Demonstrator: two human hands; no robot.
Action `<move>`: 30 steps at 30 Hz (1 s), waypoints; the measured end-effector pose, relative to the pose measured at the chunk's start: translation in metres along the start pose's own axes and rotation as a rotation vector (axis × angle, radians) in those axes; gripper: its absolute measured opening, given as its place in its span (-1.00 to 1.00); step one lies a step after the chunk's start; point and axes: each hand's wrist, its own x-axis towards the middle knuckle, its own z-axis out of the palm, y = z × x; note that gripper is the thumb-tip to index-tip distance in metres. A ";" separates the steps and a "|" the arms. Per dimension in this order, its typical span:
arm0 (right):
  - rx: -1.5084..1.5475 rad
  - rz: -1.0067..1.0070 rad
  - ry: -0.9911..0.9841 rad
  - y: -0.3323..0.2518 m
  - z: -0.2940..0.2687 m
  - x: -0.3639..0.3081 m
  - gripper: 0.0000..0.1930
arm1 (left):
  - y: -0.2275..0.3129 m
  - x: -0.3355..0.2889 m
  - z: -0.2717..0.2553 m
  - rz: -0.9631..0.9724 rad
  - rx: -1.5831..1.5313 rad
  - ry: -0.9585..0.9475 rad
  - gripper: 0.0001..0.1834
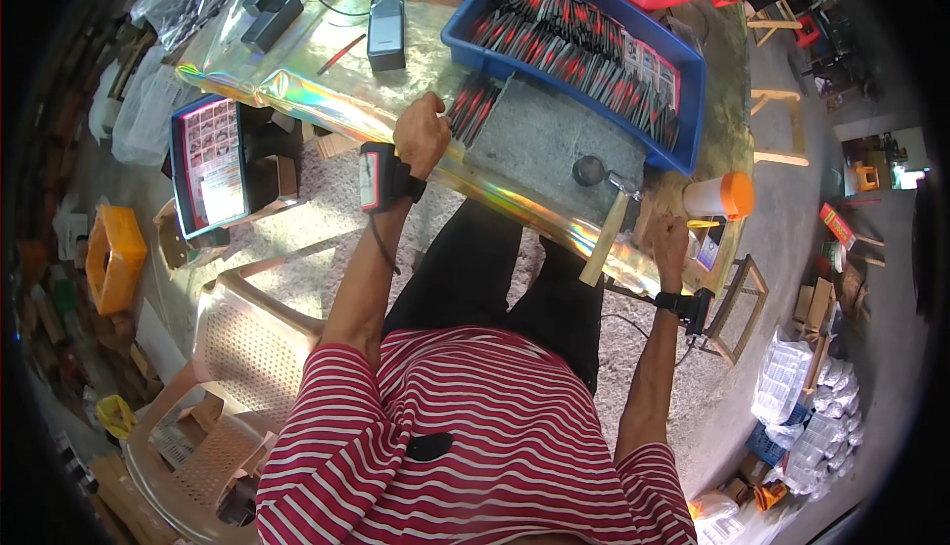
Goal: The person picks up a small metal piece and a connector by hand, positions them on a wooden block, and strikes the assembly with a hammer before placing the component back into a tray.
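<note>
Currently | left hand [423,135] curled near black-red pieces [473,113] | right hand [668,242] curled | holdings unclear | printed card [648,65]: illegible

Shiny table [336,90], blue bin [693,115], dark packets [473,110], grey slab [539,139], orange-lidded jar [717,196], black boxes [386,39]

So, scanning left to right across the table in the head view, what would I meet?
Two black blocks, thin red rod, left hand, wooden-handled tool, right hand, orange-lidded container.
</note>
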 end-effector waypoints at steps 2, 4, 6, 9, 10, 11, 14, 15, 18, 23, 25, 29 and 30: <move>0.060 -0.016 0.028 -0.001 0.001 -0.001 -0.81 | -0.007 0.003 0.007 0.046 0.020 0.007 -0.83; 0.120 -0.032 0.056 -0.001 0.003 0.000 -0.81 | -0.016 0.006 0.014 0.086 0.046 0.015 -0.80; 0.201 0.035 0.041 0.005 0.007 -0.001 -0.84 | -0.016 0.009 0.016 0.063 0.032 0.006 -0.80; 0.178 0.052 0.103 0.000 0.009 -0.003 -0.88 | -0.019 0.012 0.018 0.010 0.028 -0.004 -0.79; 0.179 0.051 0.107 -0.003 0.009 -0.004 -0.88 | -0.021 0.012 0.018 -0.018 0.035 -0.007 -0.79; 0.257 0.060 0.118 -0.006 0.008 -0.005 -0.90 | -0.021 0.014 0.018 -0.010 0.033 -0.001 -0.79; 0.355 0.072 0.173 -0.001 0.010 -0.011 -0.93 | -0.021 0.012 0.021 -0.011 0.054 0.002 -0.77; 0.381 0.066 0.203 -0.002 0.012 -0.010 -0.93 | -0.027 0.015 0.020 -0.094 -0.023 -0.073 -0.76; 0.446 0.236 0.205 -0.014 0.014 -0.014 -0.92 | -0.053 0.013 0.032 -0.183 -0.264 -0.053 -0.81; 0.610 0.161 0.209 -0.011 0.020 -0.018 -0.96 | -0.032 0.011 0.020 -0.113 -0.506 -0.059 -0.81; 0.692 0.124 0.200 -0.025 0.018 -0.021 -0.98 | -0.027 0.009 0.011 -0.276 -0.687 -0.131 -0.77; 0.761 0.170 0.230 -0.045 0.001 -0.028 -0.93 | 0.001 0.008 -0.004 -0.305 -0.767 -0.151 -0.76; 0.793 0.154 0.245 -0.042 0.004 -0.031 -0.92 | 0.005 0.006 -0.007 -0.309 -0.762 -0.128 -0.76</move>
